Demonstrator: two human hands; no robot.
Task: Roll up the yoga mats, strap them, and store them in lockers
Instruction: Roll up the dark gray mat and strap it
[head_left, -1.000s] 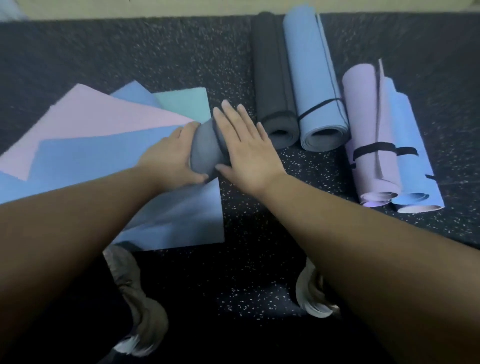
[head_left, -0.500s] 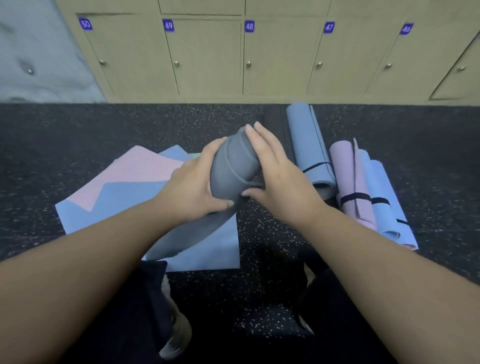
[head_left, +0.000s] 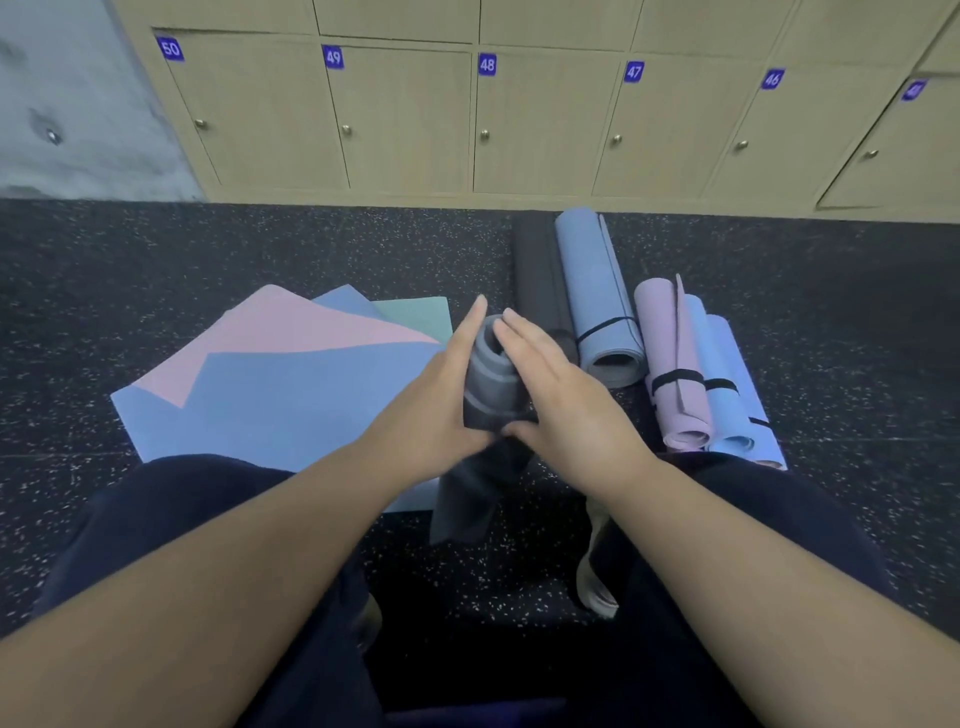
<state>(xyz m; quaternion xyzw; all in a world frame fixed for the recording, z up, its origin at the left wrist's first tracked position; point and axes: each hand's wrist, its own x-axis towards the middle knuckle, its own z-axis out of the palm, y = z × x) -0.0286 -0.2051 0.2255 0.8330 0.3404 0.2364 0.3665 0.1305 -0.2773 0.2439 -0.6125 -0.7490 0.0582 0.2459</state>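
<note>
1. Far left, on the speckled floor (head_left: 156, 270): flat mats (head_left: 291, 395) in pink, blue and teal, overlapping, not yet rolled.
2. Left hand (head_left: 441, 410): pressed against the left side of the grey mat roll (head_left: 491, 382), fingers straight and pointing up, thumb under the roll near the right thumb. Flat support, not a curled grip.
3. Grey mat roll: held off the floor between both palms, end coils facing up and stepped like a telescope, loose tail (head_left: 470, 499) hanging down toward the knees.
4. Right hand (head_left: 563, 410): flat against the right side of the roll, fingertips over the top coils, fingers nearly straight.
5. Right of the hands, on the floor: a black roll (head_left: 537, 280), a blue roll (head_left: 597, 301) with a strap, then a purple roll (head_left: 670, 364) and a light blue roll (head_left: 727, 395), both strapped.
6. Behind, along the wall: lockers (head_left: 400, 119), numbered, all doors closed.
7. Risks, as a judgement: uneven coils perhaps sliding out further if pressed only from the sides; hanging tail likely unwinding the roll once pressure drops; no strap on it yet.
</note>
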